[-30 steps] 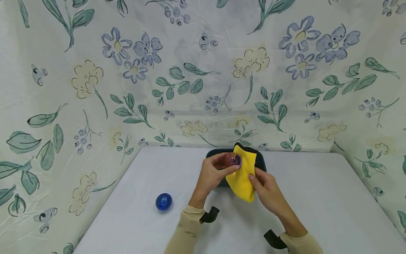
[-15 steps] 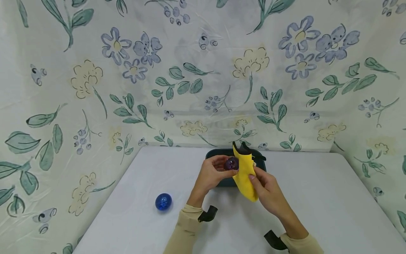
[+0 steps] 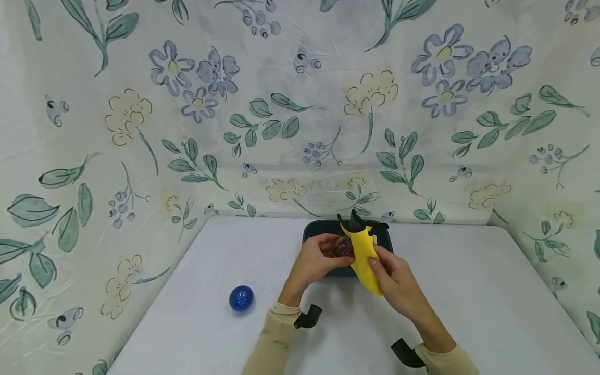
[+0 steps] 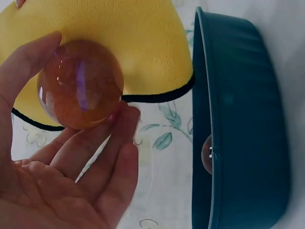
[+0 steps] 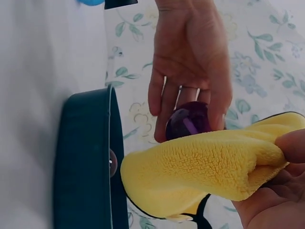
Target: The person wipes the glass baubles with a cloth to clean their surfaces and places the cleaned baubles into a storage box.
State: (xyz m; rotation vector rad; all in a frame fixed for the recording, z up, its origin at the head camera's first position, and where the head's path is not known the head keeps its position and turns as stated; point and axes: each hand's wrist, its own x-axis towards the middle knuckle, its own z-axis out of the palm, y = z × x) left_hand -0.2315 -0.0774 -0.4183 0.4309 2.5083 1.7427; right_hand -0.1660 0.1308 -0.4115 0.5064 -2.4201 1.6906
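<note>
My left hand (image 3: 323, 255) holds a clear purple ball (image 3: 344, 247) between thumb and fingertips above a dark teal tray (image 3: 384, 238). The ball (image 4: 80, 90) looks amber in the left wrist view and deep purple (image 5: 188, 121) in the right wrist view. My right hand (image 3: 391, 273) grips a yellow cloth (image 3: 364, 255) with a black edge and holds it against the ball's right side. The cloth (image 5: 205, 167) is bunched in my right fingers. The cloth (image 4: 109, 33) lies behind the ball in the left wrist view.
A blue ball (image 3: 241, 298) lies on the white table (image 3: 469, 291) to the left of my left forearm. The teal tray (image 4: 238, 129) stands near the table's far edge. Floral fabric (image 3: 281, 104) covers the walls behind and at both sides.
The cloth has folded narrower and shifted over the ball's right side. Both hands have dropped slightly toward the tray, and the ball is more hidden by the cloth.
</note>
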